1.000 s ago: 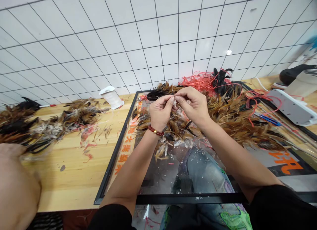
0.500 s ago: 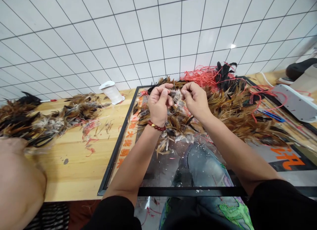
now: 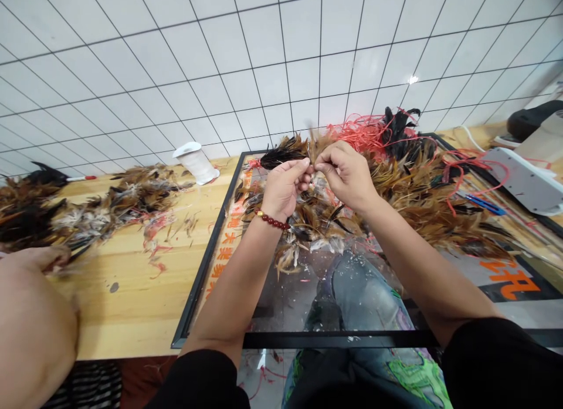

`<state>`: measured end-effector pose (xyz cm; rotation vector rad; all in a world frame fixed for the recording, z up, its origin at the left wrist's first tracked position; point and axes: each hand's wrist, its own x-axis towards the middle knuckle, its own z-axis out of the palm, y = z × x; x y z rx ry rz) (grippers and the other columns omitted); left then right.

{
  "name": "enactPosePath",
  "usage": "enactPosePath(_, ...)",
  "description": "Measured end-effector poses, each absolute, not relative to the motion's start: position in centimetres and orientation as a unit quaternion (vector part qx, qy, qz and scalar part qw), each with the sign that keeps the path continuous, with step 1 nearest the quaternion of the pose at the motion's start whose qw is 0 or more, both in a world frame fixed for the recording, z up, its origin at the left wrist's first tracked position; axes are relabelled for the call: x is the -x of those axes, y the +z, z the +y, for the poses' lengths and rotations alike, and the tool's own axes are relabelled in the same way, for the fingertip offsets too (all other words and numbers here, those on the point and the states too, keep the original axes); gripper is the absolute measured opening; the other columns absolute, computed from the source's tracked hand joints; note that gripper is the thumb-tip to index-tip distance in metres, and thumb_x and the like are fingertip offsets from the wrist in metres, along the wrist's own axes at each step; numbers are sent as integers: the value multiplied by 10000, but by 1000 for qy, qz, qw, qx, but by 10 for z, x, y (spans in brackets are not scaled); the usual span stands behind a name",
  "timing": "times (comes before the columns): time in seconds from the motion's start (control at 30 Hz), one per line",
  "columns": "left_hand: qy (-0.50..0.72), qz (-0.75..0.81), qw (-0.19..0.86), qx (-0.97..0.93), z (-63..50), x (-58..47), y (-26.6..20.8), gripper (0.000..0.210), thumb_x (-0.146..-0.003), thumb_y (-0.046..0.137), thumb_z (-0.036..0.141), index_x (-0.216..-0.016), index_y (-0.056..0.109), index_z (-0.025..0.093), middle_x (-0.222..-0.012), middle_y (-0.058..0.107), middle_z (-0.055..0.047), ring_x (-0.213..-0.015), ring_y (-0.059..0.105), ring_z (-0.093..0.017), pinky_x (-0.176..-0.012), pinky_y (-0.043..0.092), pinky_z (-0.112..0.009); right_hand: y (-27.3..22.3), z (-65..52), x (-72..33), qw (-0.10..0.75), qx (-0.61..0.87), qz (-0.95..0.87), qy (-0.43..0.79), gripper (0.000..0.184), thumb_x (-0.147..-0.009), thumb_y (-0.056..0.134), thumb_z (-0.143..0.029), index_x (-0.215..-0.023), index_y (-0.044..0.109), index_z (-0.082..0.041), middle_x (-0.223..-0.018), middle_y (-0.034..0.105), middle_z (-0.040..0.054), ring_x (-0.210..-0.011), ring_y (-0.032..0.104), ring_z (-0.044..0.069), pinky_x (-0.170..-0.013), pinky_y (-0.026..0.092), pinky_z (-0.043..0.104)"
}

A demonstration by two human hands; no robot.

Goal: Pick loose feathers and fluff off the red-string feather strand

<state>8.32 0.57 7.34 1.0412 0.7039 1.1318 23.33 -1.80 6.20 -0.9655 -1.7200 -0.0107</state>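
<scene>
A small brown feather (image 3: 312, 144), blurred, stands upright from the pinched fingertips of my left hand (image 3: 285, 186). Close beside it, nearly touching, my right hand (image 3: 345, 171) is closed in a pinch; what lies between its fingertips is too small to make out. Both hands are above a pile of loose brown feathers (image 3: 413, 203) on a framed glass panel (image 3: 281, 306). Just behind my left hand lies a bundle of dark feathers (image 3: 284, 152), bound with red at one end.
Red plastic strips (image 3: 358, 133) lie heaped at the back. A white spool (image 3: 196, 164) stands left of the frame. At right are a blue cutter (image 3: 485, 205) and a white device (image 3: 523, 180). Another person's arm (image 3: 33, 315) reaches in at left, near more feathers (image 3: 97, 215).
My hands have come together, and the feather now points up between them. My left hand's fingers have closed into a pinch. The other person's hand at left has moved.
</scene>
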Motion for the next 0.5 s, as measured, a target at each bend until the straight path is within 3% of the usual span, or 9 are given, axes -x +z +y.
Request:
enactPosePath(0.13, 505, 331, 611, -512, 2, -85, 73, 124, -655, 778, 124, -725, 677, 131, -607, 617, 25, -520, 518, -44, -483, 397, -168, 62, -18, -235, 529, 427, -732, -49, 135, -902, 539, -207, -786, 607, -214, -846, 619, 57, -819, 583, 207, -754, 471, 351)
enactPosePath(0.33, 520, 369, 458, -619, 2, -89, 66, 84, -683, 754, 110, -683, 680, 151, -570, 604, 38, -495, 481, -52, -479, 374, -183, 59, -17, -236, 485, 449, -747, -73, 135, -914, 546, -244, -886, 675, -219, -900, 602, 63, -851, 588, 229, -790, 484, 400)
enactPosePath(0.5, 514, 331, 517, -599, 8, -87, 64, 128, -720, 750, 95, -661, 654, 154, -579, 601, 32, -480, 474, -43, -467, 396, -178, 57, -15, -238, 465, 434, -771, -38, 272, -941, 469, -206, -1096, 689, -245, -1076, 581, 82, -972, 590, 227, -839, 502, 401)
